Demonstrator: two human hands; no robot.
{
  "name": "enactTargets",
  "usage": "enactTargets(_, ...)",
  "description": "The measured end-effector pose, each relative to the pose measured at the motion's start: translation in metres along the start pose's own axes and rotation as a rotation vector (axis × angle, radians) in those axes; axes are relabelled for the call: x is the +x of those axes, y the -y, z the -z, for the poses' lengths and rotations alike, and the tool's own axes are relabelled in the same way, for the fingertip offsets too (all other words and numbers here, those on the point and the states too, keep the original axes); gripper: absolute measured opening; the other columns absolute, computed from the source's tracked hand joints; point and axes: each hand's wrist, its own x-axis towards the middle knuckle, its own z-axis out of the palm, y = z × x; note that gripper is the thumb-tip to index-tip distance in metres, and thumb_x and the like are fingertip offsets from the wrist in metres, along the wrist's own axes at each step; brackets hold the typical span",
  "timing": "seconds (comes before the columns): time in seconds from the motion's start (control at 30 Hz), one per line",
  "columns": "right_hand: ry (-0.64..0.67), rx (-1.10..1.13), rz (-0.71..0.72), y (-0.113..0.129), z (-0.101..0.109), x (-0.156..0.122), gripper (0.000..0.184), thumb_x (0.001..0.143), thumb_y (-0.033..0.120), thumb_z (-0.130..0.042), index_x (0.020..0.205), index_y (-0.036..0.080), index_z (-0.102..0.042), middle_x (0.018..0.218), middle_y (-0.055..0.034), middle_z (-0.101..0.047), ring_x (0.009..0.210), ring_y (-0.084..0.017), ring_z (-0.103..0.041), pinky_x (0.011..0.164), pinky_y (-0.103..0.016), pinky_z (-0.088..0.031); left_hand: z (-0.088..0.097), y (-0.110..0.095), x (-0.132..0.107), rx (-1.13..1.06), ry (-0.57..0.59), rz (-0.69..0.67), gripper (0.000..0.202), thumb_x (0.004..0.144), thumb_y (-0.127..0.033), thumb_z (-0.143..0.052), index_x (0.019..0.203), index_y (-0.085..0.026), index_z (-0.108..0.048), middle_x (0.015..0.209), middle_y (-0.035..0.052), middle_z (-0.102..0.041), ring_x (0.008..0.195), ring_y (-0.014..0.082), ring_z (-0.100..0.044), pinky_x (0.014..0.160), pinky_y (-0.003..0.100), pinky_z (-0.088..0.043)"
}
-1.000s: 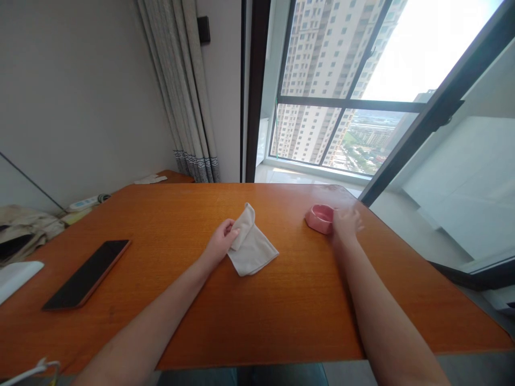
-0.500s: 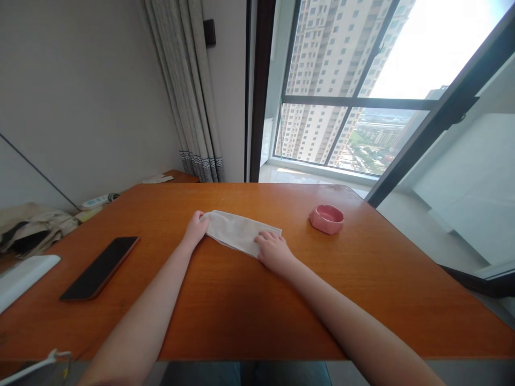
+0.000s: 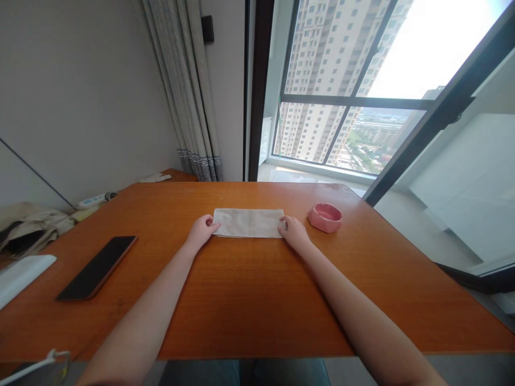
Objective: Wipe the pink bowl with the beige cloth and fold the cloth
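1. I sit at an orange-brown wooden table point(image 3: 257, 300), smooth with a fine grain and rounded corners. Every place below is given relative to the cloth.
2. A pale beige cloth point(image 3: 248, 222) lies flat near the middle of the table as a neat, long rectangle. It looks soft, thin and matte.
3. My left hand point(image 3: 200, 231) pinches the cloth's left end, fingers curled closed on its edge.
4. My right hand point(image 3: 294, 232) holds the cloth's right end the same way, fingertips closed on the fabric.
5. Judging by its tidy shape, the cloth is already folded into a strip; it could fold smaller.
6. Just right of the cloth, apart from it, sits a small, glossy pink dish point(image 3: 325, 217) with a lobed rim.
7. Well left of the cloth lies a flat, dark, shiny phone point(image 3: 96, 267).
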Motion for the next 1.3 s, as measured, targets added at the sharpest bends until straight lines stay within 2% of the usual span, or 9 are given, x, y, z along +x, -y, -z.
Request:
enactTargets(0.27, -0.088, -0.066, 0.092, -0.002, 0.003, 0.001, 0.026, 0.088, 0.023, -0.042, 0.098, 0.019, -0.066, 0.096, -0.0069, -0.062, 0.090, -0.017, -0.057, 0.079, -0.025, -0.037, 0.004, -0.003, -0.001, 0.022, -0.023, 0.015, 0.027, 0.073, -0.041, -0.047, 0.057, -0.019, -0.049, 0.056, -0.0006, -0.050, 0.057, 0.0141, -0.045, 0.055, 0.025, -0.031)
enactTargets(0.5, -0.011, -0.159, 0.037, 0.002, 0.005, -0.003, 0.029, 0.090, 0.026, -0.039, 0.110, 0.018, -0.058, 0.094, -0.0099, -0.067, 0.090, -0.022, -0.060, 0.076, -0.029, -0.039, 0.003, -0.001, -0.002, 0.084, 0.038, 0.039, 0.025, 0.067, -0.042, -0.056, 0.056, -0.019, -0.051, 0.058, 0.0011, -0.057, 0.057, 0.0161, -0.050, 0.054, 0.026, -0.032)
enactTargets(0.63, 0.038, -0.060, 0.030, 0.000, 0.005, -0.001, 0.033, 0.088, 0.024, -0.039, 0.118, 0.018, -0.052, 0.100, -0.0091, -0.067, 0.093, -0.021, -0.060, 0.077, -0.027, -0.039, 0.003, -0.002, -0.003, 0.123, 0.022, 0.042, 0.023, 0.068, -0.041, -0.055, 0.060, -0.019, -0.052, 0.064, 0.0023, -0.060, 0.061, 0.0167, -0.054, 0.057, 0.026, -0.035)
enactTargets(0.77, 0.078, -0.019, 0.017, -0.004, 0.009, 0.002, 0.034, 0.089, 0.020, -0.033, 0.119, 0.019, -0.050, 0.101, -0.0063, -0.066, 0.091, -0.017, -0.061, 0.074, -0.024, -0.040, 0.003, -0.003, -0.002, 0.148, -0.013, 0.049, 0.024, 0.071, -0.041, -0.053, 0.062, -0.019, -0.052, 0.066, 0.0034, -0.061, 0.063, 0.0175, -0.055, 0.058, 0.027, -0.036)
enactTargets(0.97, 0.125, -0.089, -0.034, -0.002, 0.013, 0.000, 0.034, 0.090, 0.019, -0.031, 0.116, 0.017, -0.053, 0.097, -0.0121, -0.067, 0.089, -0.023, -0.062, 0.073, -0.030, -0.040, 0.004, -0.003, -0.004, 0.236, 0.072, 0.061, 0.023, 0.070, -0.040, -0.056, 0.062, -0.020, -0.051, 0.068, 0.0044, -0.062, 0.065, 0.0194, -0.056, 0.057, 0.028, -0.035)
enactTargets(1.1, 0.133, -0.118, -0.029, 0.005, 0.017, -0.008, 0.031, 0.087, 0.023, -0.040, 0.114, 0.018, -0.055, 0.101, -0.0130, -0.065, 0.093, -0.025, -0.061, 0.076, -0.033, -0.042, 0.006, -0.012, -0.008, 0.381, 0.054, 0.073, 0.017, 0.074, -0.037, -0.055, 0.076, -0.020, -0.054, 0.076, 0.0051, -0.064, 0.072, 0.0221, -0.059, 0.066, 0.031, -0.039)
enactTargets(1.2, -0.034, -0.134, 0.043, 0.015, 0.017, -0.014, 0.031, 0.088, 0.031, -0.042, 0.111, 0.017, -0.057, 0.115, -0.0143, -0.059, 0.107, -0.027, -0.053, 0.089, -0.037, -0.038, 0.002, -0.024, -0.013, 0.488, -0.091, -0.045, 0.025, 0.080, -0.037, -0.049, 0.096, -0.019, -0.055, 0.097, 0.0111, -0.065, 0.093, 0.0276, -0.058, 0.082, 0.038, -0.040)
enactTargets(1.23, -0.109, -0.121, 0.102, 0.020, 0.016, -0.015, 0.033, 0.090, 0.033, -0.040, 0.112, 0.017, -0.057, 0.121, -0.0140, -0.056, 0.113, -0.026, -0.050, 0.094, -0.038, -0.036, -0.002, -0.028, -0.014, 0.473, -0.090, -0.131, 0.029, 0.083, -0.037, -0.044, 0.103, -0.018, -0.055, 0.106, 0.0129, -0.063, 0.101, 0.0278, -0.056, 0.087, 0.039, -0.038)
enactTargets(1.3, -0.187, -0.075, 0.254, 0.028, 0.010, -0.014, 0.038, 0.093, 0.036, -0.033, 0.119, 0.018, -0.054, 0.133, -0.0117, -0.048, 0.123, -0.023, -0.041, 0.103, -0.036, -0.029, -0.011, -0.033, -0.016, 0.393, 0.060, -0.319, 0.038, 0.088, -0.037, -0.035, 0.118, -0.019, -0.052, 0.125, 0.0128, -0.055, 0.117, 0.0250, -0.049, 0.099, 0.038, -0.033)
